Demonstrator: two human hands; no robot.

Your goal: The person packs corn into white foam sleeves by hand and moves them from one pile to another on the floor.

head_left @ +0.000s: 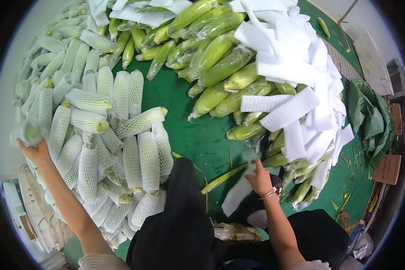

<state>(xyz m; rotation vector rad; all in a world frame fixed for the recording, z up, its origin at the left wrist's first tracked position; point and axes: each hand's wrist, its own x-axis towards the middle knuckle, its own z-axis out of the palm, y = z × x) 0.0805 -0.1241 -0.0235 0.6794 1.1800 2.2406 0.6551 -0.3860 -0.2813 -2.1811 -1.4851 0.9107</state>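
Note:
My left hand (35,152) is at the far left edge of the pile, its fingers closed around an ear of corn (27,132) in a white foam net sleeve; the ear is blurred. Below the wrapped green corn, my right hand (258,177) is pinched at the upper end of a flat white foam net sleeve (237,195), which hangs down to the left. Clear plastic film (254,143) on the heap comes close to its fingertips; whether they touch I cannot tell. A bracelet circles the right wrist.
Netted corn (148,159) covers the left side in a large pile. Film-wrapped green corn (216,56) is heaped at the back centre, with many loose foam sleeves (297,58) over its right side. A green sack (371,117) and a cardboard box (387,169) stand at the right.

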